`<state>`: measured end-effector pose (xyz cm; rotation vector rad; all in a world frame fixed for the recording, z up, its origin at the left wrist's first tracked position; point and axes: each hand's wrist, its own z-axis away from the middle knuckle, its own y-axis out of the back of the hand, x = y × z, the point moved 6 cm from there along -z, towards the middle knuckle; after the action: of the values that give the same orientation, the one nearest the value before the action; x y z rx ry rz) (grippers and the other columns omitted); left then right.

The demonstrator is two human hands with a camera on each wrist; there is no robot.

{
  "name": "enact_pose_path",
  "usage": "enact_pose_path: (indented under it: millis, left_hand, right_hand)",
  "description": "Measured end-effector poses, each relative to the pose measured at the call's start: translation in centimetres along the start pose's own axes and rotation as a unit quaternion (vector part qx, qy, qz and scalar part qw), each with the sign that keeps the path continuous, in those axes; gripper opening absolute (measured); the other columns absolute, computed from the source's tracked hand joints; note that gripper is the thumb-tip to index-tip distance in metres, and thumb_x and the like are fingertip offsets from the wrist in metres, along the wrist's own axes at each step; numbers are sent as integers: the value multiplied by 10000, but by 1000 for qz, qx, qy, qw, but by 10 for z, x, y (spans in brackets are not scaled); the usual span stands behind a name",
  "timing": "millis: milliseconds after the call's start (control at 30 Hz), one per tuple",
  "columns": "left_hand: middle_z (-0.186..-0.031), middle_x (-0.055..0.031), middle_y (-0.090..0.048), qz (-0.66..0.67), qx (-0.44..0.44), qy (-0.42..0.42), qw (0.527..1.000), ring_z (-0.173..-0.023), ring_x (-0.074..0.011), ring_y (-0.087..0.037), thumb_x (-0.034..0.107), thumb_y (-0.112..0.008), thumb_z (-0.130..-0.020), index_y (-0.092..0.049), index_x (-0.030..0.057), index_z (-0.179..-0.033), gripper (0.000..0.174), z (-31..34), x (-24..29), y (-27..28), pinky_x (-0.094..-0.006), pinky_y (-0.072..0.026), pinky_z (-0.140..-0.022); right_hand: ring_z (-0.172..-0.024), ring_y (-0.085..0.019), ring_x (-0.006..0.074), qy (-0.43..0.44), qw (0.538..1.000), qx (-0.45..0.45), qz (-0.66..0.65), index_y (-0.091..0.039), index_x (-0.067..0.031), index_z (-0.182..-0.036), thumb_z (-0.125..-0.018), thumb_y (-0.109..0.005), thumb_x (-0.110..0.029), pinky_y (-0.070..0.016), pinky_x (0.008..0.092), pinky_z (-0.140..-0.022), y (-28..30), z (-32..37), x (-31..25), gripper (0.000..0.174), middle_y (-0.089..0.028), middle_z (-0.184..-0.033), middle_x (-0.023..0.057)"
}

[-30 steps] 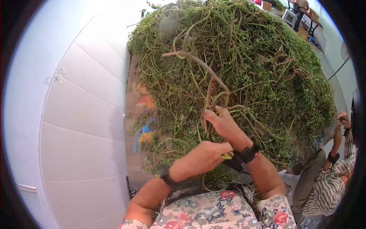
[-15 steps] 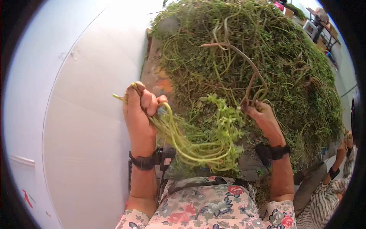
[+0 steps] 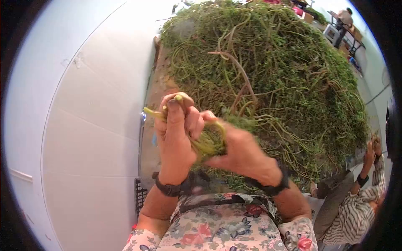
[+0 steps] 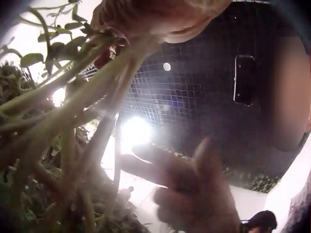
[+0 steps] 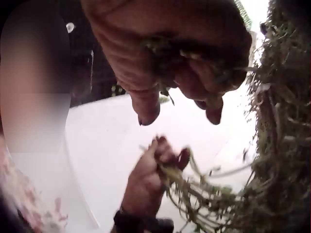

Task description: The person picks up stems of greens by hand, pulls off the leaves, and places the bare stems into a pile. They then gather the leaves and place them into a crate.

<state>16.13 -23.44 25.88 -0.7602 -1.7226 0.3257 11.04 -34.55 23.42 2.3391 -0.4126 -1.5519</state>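
The left hand (image 3: 176, 134) is up in a fist just in front of the near edge of the big pile of green plants (image 3: 293, 75). Its fingers are curled tight round a bunch of green stems (image 3: 209, 140). The bare stem ends poke out of the fist on the side away from the pile, toward the white wall (image 3: 83, 125). From the fist the bunch runs sideways along the near edge of the pile and bends over into the right hand (image 3: 245, 154). So the long way of the bunch goes from hand to hand, with the left hand at the stem ends and the right hand at the leafy end. The two hands are very close, almost touching, and the bunch is held up off the pile between them. The head view is blurry here, so I can only say the right hand seems to grip the leafy part. The right wrist view helps, as its fingers (image 5: 146, 104) are curled with green bits caught in them. A person in a striped shirt (image 3: 360, 209) sits at the right side of the pile.
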Motion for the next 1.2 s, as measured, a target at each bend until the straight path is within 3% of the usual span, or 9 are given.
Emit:
enact_pose_path:
  millis: [100,133,267,433,533,667,767,900,1200]
  left_hand:
    - [-610,34,-341,85,-25,8,996,-486,-53,-296,312,-441,-929,-476,62,-959,254,6,2,-11,-307,-446,-609]
    - [-736,-6,-446,104,-73,0,992,-587,-81,-437,359,-490,-898,-474,56,-1004,321,3,4,-12,-334,-469,-652]
    - [-1132,-116,-505,-192,-45,35,980,-1055,-183,-501,103,-590,-778,-482,29,-1127,373,23,-4,-14,-347,-478,-809]
    - [-1104,-106,-559,-292,-70,119,946,-1051,-195,-510,161,-491,-879,-562,29,-1001,193,36,-26,19,-316,-439,-860]
    - [-1010,-116,-599,-131,41,154,979,-924,-226,-584,230,-447,-919,-556,54,-992,220,34,-17,40,-360,-489,-802]
    - [-1008,-140,-591,-31,35,248,968,-918,-276,-596,216,-432,-923,-526,78,-1045,207,41,-22,58,-411,-499,-801]
    - [-1010,-142,-588,11,50,257,965,-947,-297,-588,187,-425,-920,-518,70,-1060,205,51,-25,54,-422,-498,-813]
    - [-983,-131,-581,53,89,256,961,-931,-308,-588,189,-414,-920,-467,55,-1137,260,57,-13,69,-471,-469,-849]
    - [-761,-17,-471,91,2,192,977,-644,-133,-453,360,-567,-852,-506,103,-993,299,57,11,87,-368,-450,-707]
  right_hand:
    - [-650,-610,305,-76,966,-168,-179,-576,-7,-921,-684,-680,-165,-482,364,-608,-32,6,5,303,-594,-717,184]
    - [-644,-604,317,-83,972,-151,-159,-573,-8,-900,-688,-670,-168,-477,378,-600,-29,5,5,283,-586,-696,185]
    - [-632,-587,353,-32,993,-96,-63,-564,-11,-844,-699,-633,-172,-470,411,-577,-20,3,8,227,-574,-660,192]
    - [-690,-595,361,-55,978,-165,113,-585,-17,-871,-702,-641,-178,-482,407,-607,-31,10,9,240,-588,-721,205]
    - [-710,-600,351,35,996,65,-53,-600,-24,-927,-726,-624,-149,-479,402,-628,-11,17,6,238,-599,-761,202]
    - [-762,-635,209,-59,994,-84,-31,-613,6,-955,-758,-579,-53,-482,297,-669,-5,16,17,209,-632,-843,176]
    - [-747,-625,285,-37,994,-67,-82,-602,-27,-976,-770,-567,-104,-477,342,-652,-9,24,15,223,-616,-817,192]
    - [-738,-612,179,-177,973,-4,-149,-612,0,-955,-794,-552,-127,-465,301,-665,16,29,42,213,-642,-793,123]
    - [-824,-566,152,-254,959,74,-105,-594,24,-939,-845,-502,-191,-433,298,-751,60,20,80,252,-631,-860,84]
